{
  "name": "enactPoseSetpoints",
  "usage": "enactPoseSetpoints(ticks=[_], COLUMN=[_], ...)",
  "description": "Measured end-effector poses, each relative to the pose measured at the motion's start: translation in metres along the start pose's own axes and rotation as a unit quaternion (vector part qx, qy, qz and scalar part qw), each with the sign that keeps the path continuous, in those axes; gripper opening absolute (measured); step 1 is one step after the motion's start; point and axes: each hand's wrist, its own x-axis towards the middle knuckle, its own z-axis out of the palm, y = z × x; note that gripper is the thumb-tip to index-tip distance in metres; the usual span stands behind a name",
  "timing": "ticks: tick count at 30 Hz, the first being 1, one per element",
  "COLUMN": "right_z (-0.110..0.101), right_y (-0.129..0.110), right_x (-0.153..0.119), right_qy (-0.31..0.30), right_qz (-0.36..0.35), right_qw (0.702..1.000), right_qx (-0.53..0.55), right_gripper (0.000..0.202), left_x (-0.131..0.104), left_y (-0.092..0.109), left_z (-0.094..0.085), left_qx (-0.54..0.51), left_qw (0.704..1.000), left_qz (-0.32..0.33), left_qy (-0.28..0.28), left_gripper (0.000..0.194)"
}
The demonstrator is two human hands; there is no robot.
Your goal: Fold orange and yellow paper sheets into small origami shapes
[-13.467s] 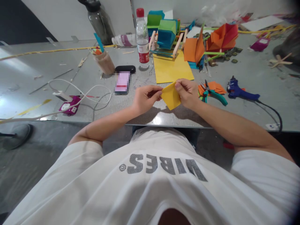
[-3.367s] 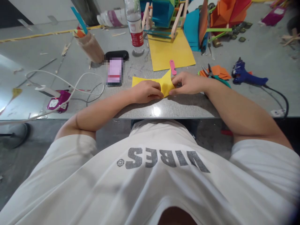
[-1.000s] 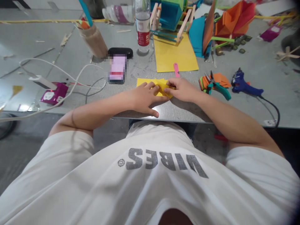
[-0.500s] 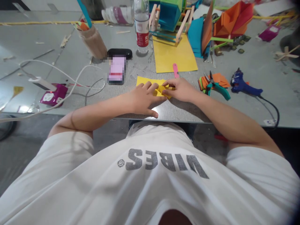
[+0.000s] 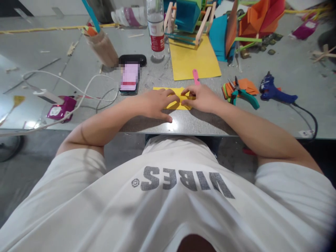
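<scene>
A small folded piece of yellow paper (image 5: 173,105) lies near the table's front edge, between my two hands. My left hand (image 5: 156,102) rests on its left part, fingers apart and thumb stretched toward the table edge. On the right, my right hand (image 5: 203,99) pinches a raised fold of the same paper between thumb and fingers. Just behind my right hand lies a pink tool (image 5: 195,76), its lower end close to the knuckles. Beyond it is a larger yellow sheet (image 5: 194,63) lying flat.
Pliers (image 5: 243,94) lie on orange paper pieces at right, beside a blue glue gun (image 5: 275,91) with a cord. At left are a phone (image 5: 130,78), a purple plug block (image 5: 61,109) and white cable. Behind stand a bottle (image 5: 156,35) and a wooden-framed paper model (image 5: 187,17).
My left hand has shifted slightly left and its thumb has moved up, uncovering more of the small yellow paper. My right hand still pinches the fold. The view has shifted a little.
</scene>
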Motion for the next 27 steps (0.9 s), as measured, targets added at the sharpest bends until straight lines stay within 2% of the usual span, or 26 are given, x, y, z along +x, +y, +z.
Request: enactPoseSetpoints(ticks=[4, 9, 17, 22, 27], right_z=[-0.002, -0.003, -0.003, -0.002, -0.008], right_y=[-0.002, -0.002, -0.005, -0.005, -0.004], right_x=[0.000, 0.000, -0.001, -0.001, -0.002], right_qy=[-0.001, 0.001, 0.004, 0.013, -0.004], right_qz=[-0.001, -0.005, -0.003, 0.003, 0.005], right_qw=[1.000, 1.000, 1.000, 0.999, 0.999], right_qx=[-0.007, -0.013, -0.023, -0.033, -0.039], right_gripper=[0.040, 0.041, 0.038, 0.040, 0.049], left_x=[0.008, 0.013, 0.014, 0.015, 0.016], left_y=[-0.007, 0.000, 0.021, 0.038, 0.036], left_z=[-0.002, 0.004, 0.036, 0.044, 0.041], left_qx=[-0.004, 0.044, 0.110, 0.095, 0.068], left_qw=[1.000, 0.998, 0.989, 0.993, 0.997], left_qz=[-0.023, -0.048, -0.003, 0.001, -0.003], left_qy=[0.020, 0.024, 0.103, 0.063, 0.042], left_gripper=[0.083, 0.077, 0.087, 0.098, 0.103])
